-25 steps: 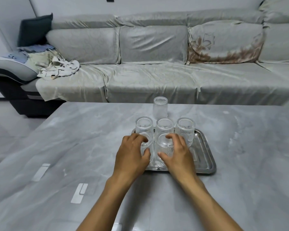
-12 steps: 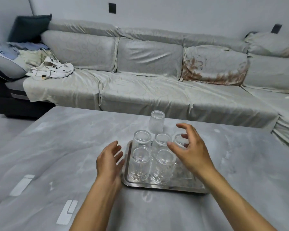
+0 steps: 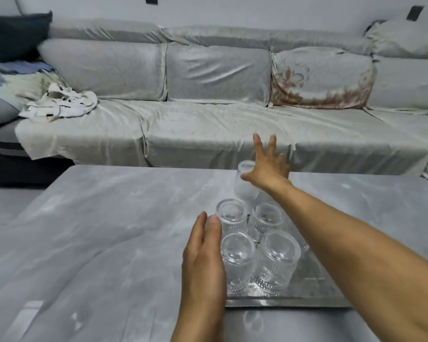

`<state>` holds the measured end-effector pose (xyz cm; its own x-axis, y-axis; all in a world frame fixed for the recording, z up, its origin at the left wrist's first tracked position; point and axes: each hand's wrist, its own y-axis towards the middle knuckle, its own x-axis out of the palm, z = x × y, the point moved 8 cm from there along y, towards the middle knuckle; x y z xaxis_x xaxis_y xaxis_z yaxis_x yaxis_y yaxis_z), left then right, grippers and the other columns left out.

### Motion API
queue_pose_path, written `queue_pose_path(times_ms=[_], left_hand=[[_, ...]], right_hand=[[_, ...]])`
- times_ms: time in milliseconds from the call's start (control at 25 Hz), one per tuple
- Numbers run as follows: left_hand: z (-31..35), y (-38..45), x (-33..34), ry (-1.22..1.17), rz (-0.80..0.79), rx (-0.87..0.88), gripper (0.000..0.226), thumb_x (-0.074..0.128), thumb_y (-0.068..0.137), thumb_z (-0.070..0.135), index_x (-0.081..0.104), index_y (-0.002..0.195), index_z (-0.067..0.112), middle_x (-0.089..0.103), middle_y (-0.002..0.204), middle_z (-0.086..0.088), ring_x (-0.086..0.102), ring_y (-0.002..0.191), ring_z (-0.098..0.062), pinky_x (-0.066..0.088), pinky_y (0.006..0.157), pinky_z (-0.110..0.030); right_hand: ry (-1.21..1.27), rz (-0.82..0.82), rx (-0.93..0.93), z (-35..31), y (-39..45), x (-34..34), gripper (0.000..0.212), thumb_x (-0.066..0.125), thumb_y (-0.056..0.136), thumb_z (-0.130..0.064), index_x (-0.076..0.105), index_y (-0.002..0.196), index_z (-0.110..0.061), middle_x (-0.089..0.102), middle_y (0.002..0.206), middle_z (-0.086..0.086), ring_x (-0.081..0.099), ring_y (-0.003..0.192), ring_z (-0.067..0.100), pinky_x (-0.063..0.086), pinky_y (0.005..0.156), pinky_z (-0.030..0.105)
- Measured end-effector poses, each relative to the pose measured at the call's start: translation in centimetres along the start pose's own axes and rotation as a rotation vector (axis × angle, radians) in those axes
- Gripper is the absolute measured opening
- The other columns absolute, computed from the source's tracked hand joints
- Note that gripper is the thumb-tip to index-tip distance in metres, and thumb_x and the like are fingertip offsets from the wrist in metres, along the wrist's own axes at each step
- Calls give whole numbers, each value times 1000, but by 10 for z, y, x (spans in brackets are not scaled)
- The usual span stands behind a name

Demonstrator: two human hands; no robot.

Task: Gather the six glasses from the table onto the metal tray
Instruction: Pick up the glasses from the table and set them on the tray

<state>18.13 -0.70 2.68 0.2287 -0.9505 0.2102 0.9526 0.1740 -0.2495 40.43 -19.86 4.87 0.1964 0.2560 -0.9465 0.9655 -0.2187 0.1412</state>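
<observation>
Head view: the right hand is stretched far forward over the grey marble-look table, arm extended, fingers splayed and released, gripping nothing. Its thumb lies across the front of the far glass, a smooth-looking clear tumbler that stands upright on the table beyond the tray; motion blur makes it unclear whether thumb and glass truly touch. The other fingers reach past and to the right of that glass.

The left hand stands on edge at the tray's left side, fingers straight and together, unclenched, holding nothing. Its fingertips sit just beside the back-left ribbed glass, and its palm is alongside the front-left ribbed glass.

The metal tray lies near the table's front edge. Two more clear ribbed tumblers show on it, the front-right glass and the back-middle glass, all packed close together. A further one behind the right forearm is mostly hidden. A covered sofa runs behind the table.
</observation>
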Motion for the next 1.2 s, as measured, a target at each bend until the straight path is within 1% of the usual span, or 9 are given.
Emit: queue_pose_path(times_ms=[80, 280, 400, 640, 760, 840, 960, 1120, 1200], left_hand=[[7, -3, 2, 173, 28, 94, 52, 45, 88, 57, 44, 138, 43, 49, 139, 23, 46, 116, 4, 35, 100, -26], [15, 0, -3, 269, 61, 179, 47, 41, 82, 64, 56, 123, 46, 59, 127, 23, 52, 112, 4, 39, 89, -24], [19, -3, 1, 287, 37, 202, 34, 42, 83, 61, 63, 104, 43, 67, 110, 19, 58, 103, 3, 44, 84, -25], [28, -19, 13, 572, -17, 375, 40, 43, 87, 59, 56, 120, 40, 58, 123, 20, 50, 117, -4, 42, 99, -36], [33, -25, 12, 585, -11, 419, 40, 46, 92, 50, 56, 127, 33, 59, 130, 11, 51, 121, -10, 42, 102, -40], [32, -28, 16, 612, -9, 426, 39, 47, 93, 46, 56, 128, 31, 59, 133, 7, 51, 121, -12, 41, 100, -36], [30, -32, 23, 651, 5, 442, 40, 49, 93, 46, 56, 128, 28, 57, 136, 5, 51, 122, -14, 41, 98, -35], [22, -34, 30, 716, -6, 462, 43, 50, 91, 49, 54, 129, 29, 56, 136, 5, 52, 121, -16, 40, 92, -32], [17, -37, 32, 786, -16, 475, 45, 49, 91, 50, 53, 130, 29, 55, 137, 5, 51, 122, -16, 41, 95, -33]], right_hand=[[-6, -65, 22, -1, 8, 23, 115, 76, 76, -42, -14, 147, -48, -24, 161, 1, 10, 145, 48, 27, 105, 68], [-9, -217, -26, -2, 18, 52, 96, 78, 76, -29, 17, 149, -40, 22, 152, 15, 44, 128, 42, 42, 100, 57], [51, -227, -28, 0, 21, 39, 94, 79, 75, -29, 23, 148, -38, 17, 157, 16, 41, 132, 43, 40, 104, 54], [395, -18, -92, 20, -27, -49, 79, 82, 67, -30, 41, 134, -39, 40, 129, 10, 54, 101, 26, 41, 78, 27], [523, 138, -132, 53, -87, -106, 73, 82, 66, -32, 45, 128, -43, 43, 120, 4, 52, 103, 22, 41, 83, 29], [788, 253, -76, 89, -135, -131, 71, 84, 65, -29, 49, 124, -47, 46, 127, 1, 54, 109, 18, 51, 83, 33], [1309, 234, 160, 141, -199, -122, 71, 85, 57, -31, 54, 114, -59, 47, 141, 1, 69, 104, 25, 55, 59, 22], [1067, 193, 194, 170, -237, -89, 75, 86, 59, -31, 54, 124, -51, 55, 134, 2, 58, 117, 19, 54, 89, 44], [829, 147, 173, 169, -238, -72, 78, 85, 61, -36, 49, 129, -50, 53, 124, -3, 56, 113, 14, 48, 98, 44]])
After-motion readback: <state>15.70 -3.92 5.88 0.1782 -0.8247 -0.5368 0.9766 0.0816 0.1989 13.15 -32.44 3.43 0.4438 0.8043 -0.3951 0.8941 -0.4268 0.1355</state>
